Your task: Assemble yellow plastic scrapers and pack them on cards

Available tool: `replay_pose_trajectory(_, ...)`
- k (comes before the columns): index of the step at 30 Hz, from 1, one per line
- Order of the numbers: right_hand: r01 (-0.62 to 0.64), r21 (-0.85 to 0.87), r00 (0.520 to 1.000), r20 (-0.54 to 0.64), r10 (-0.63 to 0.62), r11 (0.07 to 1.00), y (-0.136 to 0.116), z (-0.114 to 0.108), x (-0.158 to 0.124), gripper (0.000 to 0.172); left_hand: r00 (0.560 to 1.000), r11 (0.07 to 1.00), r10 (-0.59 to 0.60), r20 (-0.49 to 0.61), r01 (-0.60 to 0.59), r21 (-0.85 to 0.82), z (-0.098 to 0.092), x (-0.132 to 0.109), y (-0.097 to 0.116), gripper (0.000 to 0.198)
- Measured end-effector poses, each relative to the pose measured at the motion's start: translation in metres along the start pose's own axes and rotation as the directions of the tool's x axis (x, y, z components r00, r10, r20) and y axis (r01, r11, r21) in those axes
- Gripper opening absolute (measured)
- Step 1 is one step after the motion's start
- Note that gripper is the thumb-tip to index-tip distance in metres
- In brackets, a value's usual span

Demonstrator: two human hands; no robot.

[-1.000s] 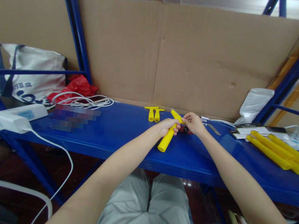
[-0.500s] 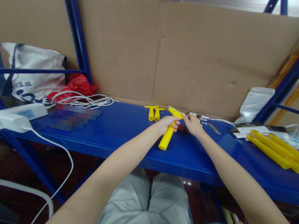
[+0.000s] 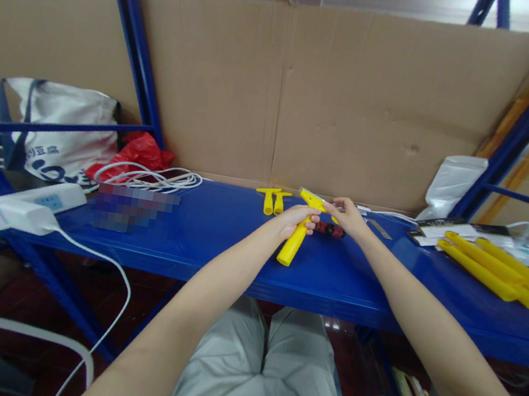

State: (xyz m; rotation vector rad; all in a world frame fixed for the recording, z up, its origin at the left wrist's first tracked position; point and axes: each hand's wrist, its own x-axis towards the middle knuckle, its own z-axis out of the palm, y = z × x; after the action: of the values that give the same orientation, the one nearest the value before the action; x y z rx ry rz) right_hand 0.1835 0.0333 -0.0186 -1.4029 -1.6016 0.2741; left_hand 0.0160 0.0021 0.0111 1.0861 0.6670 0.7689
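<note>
My left hand (image 3: 295, 219) is wrapped round the upper part of a yellow handled tool (image 3: 292, 246), holding it over the blue shelf (image 3: 216, 244) with the handle slanting down toward me. My right hand (image 3: 348, 216) pinches the tool's yellow head (image 3: 313, 199) from the right side. A small red and black tool (image 3: 329, 230) lies on the shelf just below my right hand. Two short yellow T-shaped pieces (image 3: 272, 200) lie a little to the left of my hands.
Several long yellow handles (image 3: 495, 275) lie at the right beside white and black packets (image 3: 447, 228). A white power strip (image 3: 24, 206), a coiled white cable (image 3: 151, 176), a red bag (image 3: 138, 151) and a white tote bag (image 3: 60, 130) sit at the left. Cardboard (image 3: 351, 104) backs the shelf.
My right hand dipped to the shelf and rose again to the tool's head. The red and black tool now shows uncovered. The yellow handle stays in my left hand.
</note>
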Motion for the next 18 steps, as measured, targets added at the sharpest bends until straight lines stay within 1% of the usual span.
replay_pose_trajectory(2,0.045,-0.16,0.997,-0.053,-0.054,0.986,-0.006,-0.004,-0.004,0.044,1.0,1.0,0.022,0.011,-0.022,-0.004,0.001,-0.001,0.001,0.015)
replay_pose_trajectory(4,0.106,-0.294,0.984,-0.103,-0.142,0.95,-0.016,-0.011,-0.009,0.043,0.999,0.999,0.051,0.016,-0.051,-0.015,0.002,-0.001,0.002,0.015)
replay_pose_trajectory(6,0.13,-0.381,0.97,-0.143,-0.198,0.915,-0.027,-0.021,-0.012,0.042,0.998,0.997,0.068,-0.013,-0.069,-0.023,0.002,-0.002,0.002,0.017)
replay_pose_trajectory(7,0.132,-0.415,0.968,-0.141,-0.207,0.9,-0.03,-0.027,-0.012,0.041,0.997,0.997,0.072,-0.04,-0.073,-0.024,0.002,-0.001,0.002,0.018)
replay_pose_trajectory(8,0.14,-0.437,0.975,-0.097,-0.201,0.888,-0.032,-0.034,-0.012,0.039,0.995,0.997,0.074,-0.072,-0.076,-0.024,0.002,-0.001,0.002,0.019)
replay_pose_trajectory(9,0.17,-0.44,0.982,0.005,-0.187,0.882,-0.031,-0.04,-0.011,0.037,0.992,0.997,0.075,-0.105,-0.077,-0.023,0.001,0.0,0.002,0.019)
replay_pose_trajectory(10,0.206,-0.418,0.977,0.134,-0.164,0.885,-0.029,-0.047,-0.01,0.035,0.988,0.997,0.074,-0.138,-0.078,-0.022,0.0,0.0,0.001,0.019)
replay_pose_trajectory(11,0.228,-0.382,0.957,0.256,-0.135,0.896,-0.025,-0.052,-0.009,0.033,0.983,0.997,0.074,-0.169,-0.079,-0.022,0.0,0.001,0.001,0.019)
replay_pose_trajectory(12,0.229,-0.356,0.934,0.343,-0.101,0.906,-0.02,-0.057,-0.009,0.03,0.978,0.997,0.073,-0.197,-0.079,-0.025,-0.001,0.002,0.0,0.019)
replay_pose_trajectory(15,0.195,-0.367,0.891,0.454,-0.008,0.91,-0.006,-0.061,-0.009,0.035,0.968,0.997,0.061,-0.243,-0.071,-0.032,-0.002,0.005,-0.001,0.019)
replay_pose_trajectory(16,0.196,-0.373,0.876,0.483,0.009,0.907,-0.003,-0.059,-0.01,0.034,0.967,0.997,0.056,-0.249,-0.065,-0.029,-0.002,0.005,-0.001,0.019)
replay_pose_trajectory(18,0.218,-0.379,0.844,0.535,0.021,0.899,-0.001,-0.053,-0.011,0.026,0.965,0.999,0.042,-0.258,-0.047,-0.014,-0.002,0.006,-0.001,0.02)
